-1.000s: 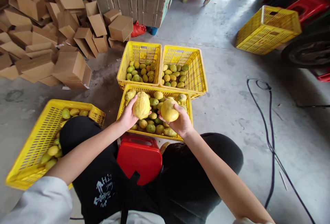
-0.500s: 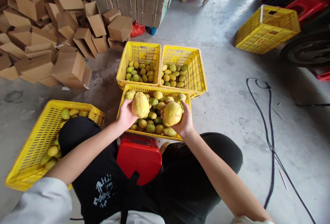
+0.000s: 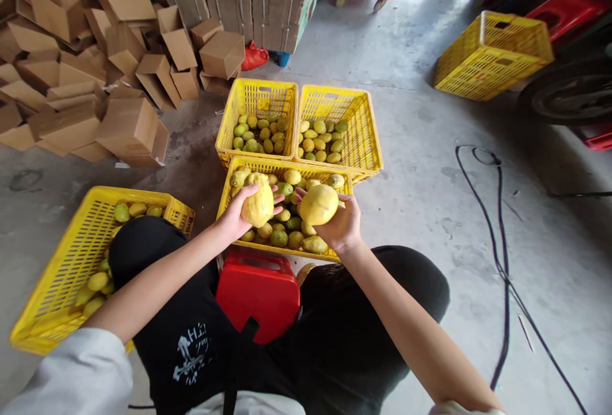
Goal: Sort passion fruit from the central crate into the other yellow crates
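Note:
In my left hand [image 3: 234, 216] is a lumpy, ridged yellow fruit [image 3: 258, 201], upright, with the thumb on its near side and some fingertips showing past its right side. My right hand [image 3: 345, 220] holds a smoother, rounder yellow fruit [image 3: 319, 205] on palm and fingers. The exact kind of fruit is unclear. Both hands are side by side, a small gap apart, above a yellow plastic crate [image 3: 282, 254]. Several green and yellow fruits [image 3: 293, 224] lie in that crate, partly hidden by my hands.
Behind stand two more yellow crates [image 3: 220, 128] [image 3: 375, 128] with fruit. Another fruit crate [image 3: 52, 275] sits by my left knee. A red stool [image 3: 258, 294] is between my legs. Cardboard boxes [image 3: 129, 125] pile up at left. A black cable [image 3: 504, 262] and a yellow crate [image 3: 492, 58] are at right.
Both fruits have turned a little in my hands. The right hand has rolled palm up under its fruit, and the left fingers have spread slightly. The crates have not moved.

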Tool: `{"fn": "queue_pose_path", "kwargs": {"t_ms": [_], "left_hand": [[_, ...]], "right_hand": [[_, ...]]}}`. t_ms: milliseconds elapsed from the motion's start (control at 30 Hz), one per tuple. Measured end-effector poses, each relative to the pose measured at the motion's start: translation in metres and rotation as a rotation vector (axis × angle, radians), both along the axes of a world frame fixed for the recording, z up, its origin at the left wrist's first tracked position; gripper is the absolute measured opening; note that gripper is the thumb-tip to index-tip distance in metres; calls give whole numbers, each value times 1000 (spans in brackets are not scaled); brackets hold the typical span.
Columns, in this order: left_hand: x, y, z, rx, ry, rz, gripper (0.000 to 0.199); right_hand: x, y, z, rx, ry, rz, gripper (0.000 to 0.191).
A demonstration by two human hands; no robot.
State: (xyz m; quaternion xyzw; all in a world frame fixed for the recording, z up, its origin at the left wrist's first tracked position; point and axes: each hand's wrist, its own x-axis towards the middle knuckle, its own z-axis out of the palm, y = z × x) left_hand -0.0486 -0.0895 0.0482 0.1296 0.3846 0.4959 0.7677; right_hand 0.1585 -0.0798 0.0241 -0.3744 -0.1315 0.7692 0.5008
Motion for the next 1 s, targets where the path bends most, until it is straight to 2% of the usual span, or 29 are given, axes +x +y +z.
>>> {"fn": "queue_pose_path", "kwargs": {"t_ms": [100,333,600,733,867,1000], "left_hand": [[-1,3,3,-45,-9,19,31],[-5,5,2,-98,-9,92,40],[-1,2,8,-56,-50,99,28],[0,4,11,-14,-7,113,31],[-2,5,9,10,-1,127,40],[-3,4,6,-19,-7,104,37]], "right_hand": [[-3,-1,-1,2,-25,56,34],[-2,-2,-10,-136,0,49,29],[-2,-3,-5,-90,-5,-10,34],[-2,-3,0,1,41,40,40],[2,-1,-3,-42,41,31,44],[4,0,-5,-76,73,30,43]]}}
